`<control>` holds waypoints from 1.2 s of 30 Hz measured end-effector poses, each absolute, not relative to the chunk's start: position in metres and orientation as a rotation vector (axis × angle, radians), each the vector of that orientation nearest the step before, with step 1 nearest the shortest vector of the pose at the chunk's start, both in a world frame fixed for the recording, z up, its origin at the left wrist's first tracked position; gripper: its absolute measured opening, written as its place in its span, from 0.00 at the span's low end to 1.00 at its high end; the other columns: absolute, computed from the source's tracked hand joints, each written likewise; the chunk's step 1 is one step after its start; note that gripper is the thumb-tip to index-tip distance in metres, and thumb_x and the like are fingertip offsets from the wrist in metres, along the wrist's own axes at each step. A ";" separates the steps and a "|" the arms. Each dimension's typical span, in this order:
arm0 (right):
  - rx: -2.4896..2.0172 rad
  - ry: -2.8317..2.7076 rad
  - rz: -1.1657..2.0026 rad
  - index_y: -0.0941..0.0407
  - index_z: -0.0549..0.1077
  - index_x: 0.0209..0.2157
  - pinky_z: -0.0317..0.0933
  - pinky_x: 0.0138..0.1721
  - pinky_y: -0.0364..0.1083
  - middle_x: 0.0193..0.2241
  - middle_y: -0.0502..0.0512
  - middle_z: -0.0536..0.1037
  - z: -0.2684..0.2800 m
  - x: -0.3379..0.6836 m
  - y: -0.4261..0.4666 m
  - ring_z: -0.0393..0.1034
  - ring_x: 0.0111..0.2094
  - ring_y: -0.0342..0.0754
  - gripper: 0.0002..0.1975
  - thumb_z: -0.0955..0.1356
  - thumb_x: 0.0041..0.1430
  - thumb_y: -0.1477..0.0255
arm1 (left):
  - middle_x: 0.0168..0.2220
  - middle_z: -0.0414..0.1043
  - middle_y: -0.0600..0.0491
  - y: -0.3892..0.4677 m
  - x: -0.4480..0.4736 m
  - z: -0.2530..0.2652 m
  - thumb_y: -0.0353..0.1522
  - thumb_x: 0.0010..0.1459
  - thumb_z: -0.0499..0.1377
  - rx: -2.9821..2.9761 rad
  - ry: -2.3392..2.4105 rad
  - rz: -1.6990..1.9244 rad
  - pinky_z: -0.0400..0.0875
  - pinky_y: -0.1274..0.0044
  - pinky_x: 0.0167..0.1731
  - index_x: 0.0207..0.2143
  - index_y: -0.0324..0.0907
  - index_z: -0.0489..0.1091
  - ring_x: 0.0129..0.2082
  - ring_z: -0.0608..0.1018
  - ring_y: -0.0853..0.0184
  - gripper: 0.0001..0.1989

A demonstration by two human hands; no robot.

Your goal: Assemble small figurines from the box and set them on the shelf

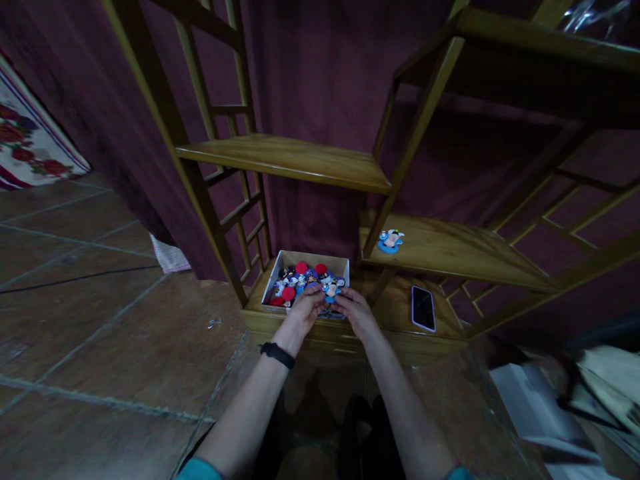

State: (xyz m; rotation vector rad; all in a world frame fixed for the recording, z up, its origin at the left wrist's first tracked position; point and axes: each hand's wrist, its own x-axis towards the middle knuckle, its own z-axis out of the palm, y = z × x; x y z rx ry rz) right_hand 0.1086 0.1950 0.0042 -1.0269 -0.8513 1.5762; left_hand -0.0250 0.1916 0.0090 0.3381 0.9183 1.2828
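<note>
Between my two hands is a small figurine [331, 291] with a light body and a blue base. My left hand [307, 308] has its fingers closed on the figurine's left side. My right hand [354, 308] pinches it from the right. Just behind the hands, a white-edged cardboard box [276, 270] sits on the low shelf, filled with several small figurines [300, 280] in red, blue, black and white. My fingers hide the box's front right part. A similar figurine [390, 241] with a blue base stands on the raised shelf to the right.
A phone [423, 309] in a light purple case lies on the low shelf, right of the box. An upper wooden shelf [285, 157] juts out above the box. The raised shelf [450, 247] is at right. White boxes [537, 400] and a bag [613, 380] are on the floor.
</note>
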 end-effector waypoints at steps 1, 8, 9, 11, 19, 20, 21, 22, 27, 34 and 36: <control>-1.026 -0.853 1.573 0.56 0.74 0.31 0.65 0.37 0.46 0.31 0.50 0.76 0.004 0.109 0.195 0.70 0.32 0.44 0.16 0.75 0.36 0.68 | 0.26 0.73 0.52 0.192 -0.025 0.009 0.18 0.50 0.57 0.334 0.923 1.283 0.71 0.82 0.27 0.34 0.36 0.70 0.24 0.75 0.73 0.10; -1.024 -0.876 1.573 0.56 0.73 0.29 0.66 0.38 0.46 0.30 0.49 0.76 0.001 0.109 0.196 0.71 0.32 0.44 0.14 0.75 0.37 0.68 | 0.24 0.72 0.52 0.193 -0.026 0.008 0.19 0.50 0.58 0.301 0.945 1.261 0.72 0.81 0.27 0.27 0.36 0.69 0.23 0.75 0.73 0.06; -1.027 -0.882 1.575 0.56 0.73 0.30 0.66 0.38 0.46 0.30 0.50 0.76 0.002 0.109 0.195 0.71 0.32 0.44 0.15 0.75 0.37 0.68 | 0.24 0.72 0.52 0.194 -0.026 0.007 0.19 0.50 0.58 0.298 0.946 1.259 0.72 0.81 0.27 0.27 0.35 0.69 0.23 0.75 0.73 0.06; -1.043 -0.888 1.580 0.56 0.73 0.30 0.66 0.37 0.46 0.30 0.50 0.76 0.002 0.109 0.195 0.71 0.32 0.44 0.16 0.75 0.36 0.67 | 0.24 0.72 0.52 0.194 -0.027 0.007 0.19 0.50 0.58 0.294 0.950 1.259 0.72 0.81 0.26 0.28 0.35 0.69 0.23 0.75 0.73 0.05; -1.094 -0.921 1.578 0.56 0.73 0.31 0.65 0.35 0.45 0.30 0.50 0.76 0.002 0.110 0.195 0.70 0.30 0.43 0.17 0.75 0.36 0.66 | 0.23 0.72 0.53 0.195 -0.027 0.006 0.20 0.49 0.59 0.283 0.975 1.248 0.72 0.81 0.26 0.28 0.36 0.69 0.21 0.75 0.73 0.06; -1.101 -0.925 1.577 0.56 0.73 0.31 0.65 0.35 0.45 0.30 0.50 0.76 0.002 0.110 0.196 0.70 0.30 0.43 0.17 0.75 0.36 0.66 | 0.22 0.72 0.53 0.194 -0.027 0.006 0.20 0.49 0.60 0.284 0.974 1.249 0.72 0.81 0.26 0.28 0.36 0.69 0.21 0.74 0.74 0.06; -1.107 -0.928 1.576 0.56 0.73 0.31 0.65 0.35 0.45 0.30 0.50 0.76 0.002 0.110 0.196 0.70 0.29 0.43 0.17 0.75 0.36 0.66 | 0.22 0.71 0.53 0.194 -0.027 0.006 0.20 0.49 0.60 0.286 0.973 1.250 0.72 0.81 0.26 0.28 0.36 0.69 0.21 0.74 0.74 0.06; -1.110 -0.927 1.575 0.56 0.73 0.31 0.65 0.35 0.45 0.29 0.49 0.76 0.002 0.110 0.196 0.70 0.29 0.43 0.17 0.75 0.36 0.65 | 0.22 0.71 0.53 0.194 -0.027 0.006 0.20 0.49 0.60 0.286 0.970 1.253 0.73 0.81 0.27 0.28 0.36 0.69 0.20 0.74 0.74 0.06; -1.105 -0.905 1.574 0.56 0.73 0.31 0.65 0.33 0.44 0.29 0.50 0.76 0.002 0.108 0.196 0.69 0.28 0.43 0.18 0.75 0.35 0.65 | 0.22 0.72 0.53 0.193 -0.026 0.007 0.20 0.47 0.61 0.275 0.962 1.260 0.72 0.81 0.26 0.28 0.36 0.68 0.21 0.74 0.74 0.06; -1.099 -0.897 1.570 0.55 0.73 0.31 0.65 0.31 0.44 0.28 0.49 0.75 -0.002 0.109 0.198 0.69 0.26 0.42 0.19 0.75 0.35 0.63 | 0.22 0.72 0.53 0.193 -0.026 0.008 0.18 0.49 0.58 0.288 0.985 1.243 0.72 0.81 0.27 0.28 0.37 0.68 0.21 0.75 0.73 0.07; -1.105 -0.901 1.564 0.55 0.73 0.32 0.65 0.31 0.44 0.28 0.49 0.75 -0.004 0.109 0.199 0.69 0.26 0.42 0.19 0.75 0.36 0.62 | 0.22 0.72 0.53 0.192 -0.026 0.008 0.18 0.50 0.57 0.294 0.986 1.243 0.72 0.81 0.27 0.28 0.37 0.68 0.21 0.75 0.73 0.07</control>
